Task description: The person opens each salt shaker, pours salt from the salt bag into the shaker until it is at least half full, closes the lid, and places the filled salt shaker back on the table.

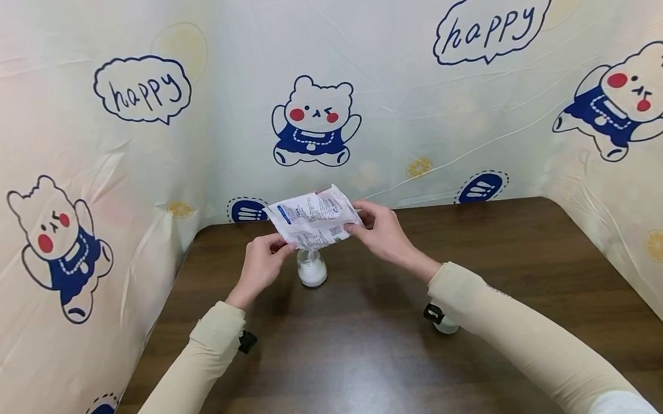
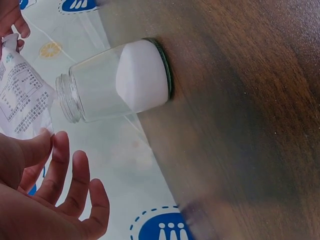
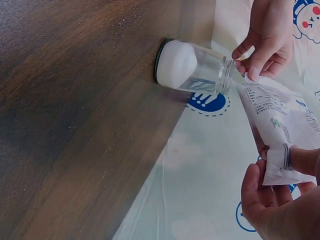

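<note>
A white printed packet point(image 1: 313, 218) is held tilted above a glass jar point(image 1: 312, 270) on the table. My left hand point(image 1: 260, 265) pinches the packet's lower corner beside the jar's mouth. The right hand point(image 1: 383, 232) grips the packet's other end, thumb on the printed face and fingers behind. In the left wrist view the jar point(image 2: 95, 87) has no lid and holds white powder point(image 2: 143, 76) in its lower part. The packet's corner point(image 3: 250, 86) is at the jar's mouth in the right wrist view; whether they touch, I cannot tell.
A second glass object point(image 1: 446, 326) stands on the brown table point(image 1: 343, 373), partly hidden by the right sleeve. Small white grains are scattered on the table near the jar. A curtain point(image 1: 395, 125) with bear drawings surrounds the table's back and sides.
</note>
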### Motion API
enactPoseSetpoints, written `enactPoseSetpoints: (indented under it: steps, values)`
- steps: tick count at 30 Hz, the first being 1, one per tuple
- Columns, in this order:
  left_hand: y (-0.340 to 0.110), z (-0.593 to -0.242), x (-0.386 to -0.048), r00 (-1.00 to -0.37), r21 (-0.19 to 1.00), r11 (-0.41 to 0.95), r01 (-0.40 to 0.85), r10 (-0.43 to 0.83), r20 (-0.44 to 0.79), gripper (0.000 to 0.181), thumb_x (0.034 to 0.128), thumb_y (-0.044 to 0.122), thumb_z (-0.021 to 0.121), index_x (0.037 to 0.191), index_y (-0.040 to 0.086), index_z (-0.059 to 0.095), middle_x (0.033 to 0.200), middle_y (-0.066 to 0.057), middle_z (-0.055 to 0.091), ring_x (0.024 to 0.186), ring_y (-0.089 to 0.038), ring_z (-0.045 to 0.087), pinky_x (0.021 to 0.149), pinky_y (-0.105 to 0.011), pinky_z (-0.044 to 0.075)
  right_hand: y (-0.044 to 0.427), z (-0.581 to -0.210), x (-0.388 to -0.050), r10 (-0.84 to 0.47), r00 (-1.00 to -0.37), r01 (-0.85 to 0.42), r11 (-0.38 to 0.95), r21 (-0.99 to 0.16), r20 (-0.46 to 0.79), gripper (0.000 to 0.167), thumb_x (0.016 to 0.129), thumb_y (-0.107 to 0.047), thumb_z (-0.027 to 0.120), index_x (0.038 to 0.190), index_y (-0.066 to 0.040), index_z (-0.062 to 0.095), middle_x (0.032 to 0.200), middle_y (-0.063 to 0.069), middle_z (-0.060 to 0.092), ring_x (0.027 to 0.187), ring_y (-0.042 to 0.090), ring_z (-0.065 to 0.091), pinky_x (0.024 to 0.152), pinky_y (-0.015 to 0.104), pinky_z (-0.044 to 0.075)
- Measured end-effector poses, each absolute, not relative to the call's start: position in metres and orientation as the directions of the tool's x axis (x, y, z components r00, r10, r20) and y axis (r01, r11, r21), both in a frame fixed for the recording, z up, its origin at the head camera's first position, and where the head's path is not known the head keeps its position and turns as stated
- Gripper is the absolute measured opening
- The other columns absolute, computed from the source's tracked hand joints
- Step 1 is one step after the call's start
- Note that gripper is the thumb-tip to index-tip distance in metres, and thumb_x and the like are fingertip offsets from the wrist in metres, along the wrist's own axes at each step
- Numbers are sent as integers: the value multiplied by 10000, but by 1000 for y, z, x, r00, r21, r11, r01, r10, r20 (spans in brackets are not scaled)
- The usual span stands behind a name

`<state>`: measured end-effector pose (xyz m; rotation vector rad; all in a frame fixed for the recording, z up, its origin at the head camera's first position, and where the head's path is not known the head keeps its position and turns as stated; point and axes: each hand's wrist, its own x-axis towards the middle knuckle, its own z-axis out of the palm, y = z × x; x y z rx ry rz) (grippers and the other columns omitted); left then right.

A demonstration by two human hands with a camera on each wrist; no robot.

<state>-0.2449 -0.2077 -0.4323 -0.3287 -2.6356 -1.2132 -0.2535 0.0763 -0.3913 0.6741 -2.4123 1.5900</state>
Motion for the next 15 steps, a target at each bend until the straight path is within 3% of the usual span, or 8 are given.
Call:
enactPoseSetpoints:
  steps: [15]
  values:
    - [-205, -428, -247, -957, 730, 625, 276, 107, 271, 166, 997, 75, 743, 1145, 9, 781, 1005, -129, 767, 828, -269, 649, 748, -390, 537, 78, -388, -256, -262, -881, -463, 308, -831, 393, 349, 928, 42, 765, 1270, 9, 705, 1026, 234, 737, 809, 300, 677, 703, 312, 537]
